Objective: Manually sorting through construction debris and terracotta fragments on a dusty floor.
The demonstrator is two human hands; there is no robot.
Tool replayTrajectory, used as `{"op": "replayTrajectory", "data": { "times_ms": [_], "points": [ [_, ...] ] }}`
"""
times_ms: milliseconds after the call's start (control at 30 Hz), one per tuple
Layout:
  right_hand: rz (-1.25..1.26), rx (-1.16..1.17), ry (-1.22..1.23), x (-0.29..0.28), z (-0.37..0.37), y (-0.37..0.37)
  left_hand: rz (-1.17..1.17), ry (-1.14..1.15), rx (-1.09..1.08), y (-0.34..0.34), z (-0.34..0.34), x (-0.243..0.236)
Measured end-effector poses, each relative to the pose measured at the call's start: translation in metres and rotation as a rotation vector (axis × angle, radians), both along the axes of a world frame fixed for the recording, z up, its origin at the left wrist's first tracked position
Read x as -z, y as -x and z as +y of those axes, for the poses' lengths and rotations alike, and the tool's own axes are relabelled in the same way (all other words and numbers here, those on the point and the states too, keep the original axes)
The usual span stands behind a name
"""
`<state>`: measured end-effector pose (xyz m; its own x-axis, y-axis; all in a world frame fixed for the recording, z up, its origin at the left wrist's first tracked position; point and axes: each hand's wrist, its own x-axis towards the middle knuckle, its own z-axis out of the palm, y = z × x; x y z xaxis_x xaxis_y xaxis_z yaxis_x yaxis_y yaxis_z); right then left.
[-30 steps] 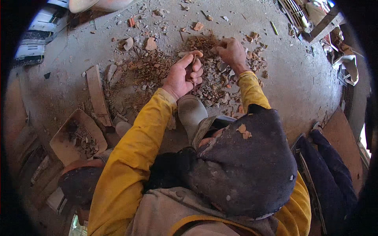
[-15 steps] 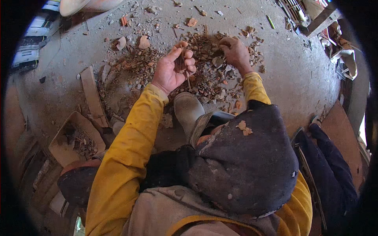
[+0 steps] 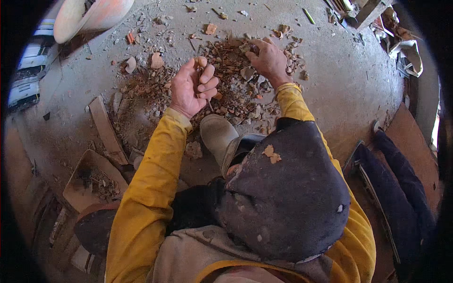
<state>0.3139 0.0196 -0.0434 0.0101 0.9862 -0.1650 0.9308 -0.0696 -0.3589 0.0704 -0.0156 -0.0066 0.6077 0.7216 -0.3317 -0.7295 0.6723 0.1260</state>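
Observation:
My left hand [image 3: 193, 87] is raised above the left part of a debris heap [image 3: 226, 89], its fingers curled round a thin brown rod-like piece [image 3: 210, 105] whose lower end sticks out below the palm. What else the palm holds is hidden. Over the far right part of the heap reaches my right hand [image 3: 270, 60], palm down, with thumb and forefinger apart beside a small greyish chip [image 3: 244, 47]. The heap mixes broken chips, brown bits and grey rubble. A pale boot [image 3: 218, 135] stands at its near edge.
To the left lie a wooden plank [image 3: 107, 129] and a beige scoop-like container [image 3: 75, 191] with dirt inside. A pale rounded vessel [image 3: 101, 21] and stacked bags [image 3: 24, 92] are at the far left. Dark blue trouser legs [image 3: 403, 174] and a brown board [image 3: 413, 141] are on the right.
My right hand has moved slightly farther over the heap, and its thumb and forefinger have parted. My left hand stays curled, turned a little. The whole view has shifted somewhat.

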Motion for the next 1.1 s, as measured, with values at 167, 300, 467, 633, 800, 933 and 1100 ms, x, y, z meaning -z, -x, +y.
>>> {"op": "replayTrajectory", "data": {
  "times_ms": [167,300,467,633,800,933,1100],
  "points": [
    [-0.046,-0.064,0.06,-0.02,0.002,0.021,0.149,0.09,-0.033,0.001,-0.007,0.006],
    [0.022,-0.007,0.0,0.002,-0.001,0.01,0.17,0.15,-0.04,-0.004,-0.005,0.01],
    [0.041,-0.056,0.135,-0.027,0.0,-0.016,0.074,0.101,-0.064,0.009,-0.007,0.025],
    [-0.102,-0.19,-0.053,0.004,0.016,0.012,0.033,0.08,-0.016,-0.002,-0.007,0.03],
    [-0.085,-0.209,-0.073,0.02,0.016,0.016,-0.043,0.126,-0.107,-0.001,-0.002,0.018],
    [0.449,-0.003,-0.075,0.016,0.01,-0.007,-0.146,0.194,-0.17,0.01,-0.008,0.025],
    [1.423,0.398,0.184,0.016,-0.003,-0.021,-0.258,0.274,-0.237,0.001,-0.003,0.03]
  ]
}}
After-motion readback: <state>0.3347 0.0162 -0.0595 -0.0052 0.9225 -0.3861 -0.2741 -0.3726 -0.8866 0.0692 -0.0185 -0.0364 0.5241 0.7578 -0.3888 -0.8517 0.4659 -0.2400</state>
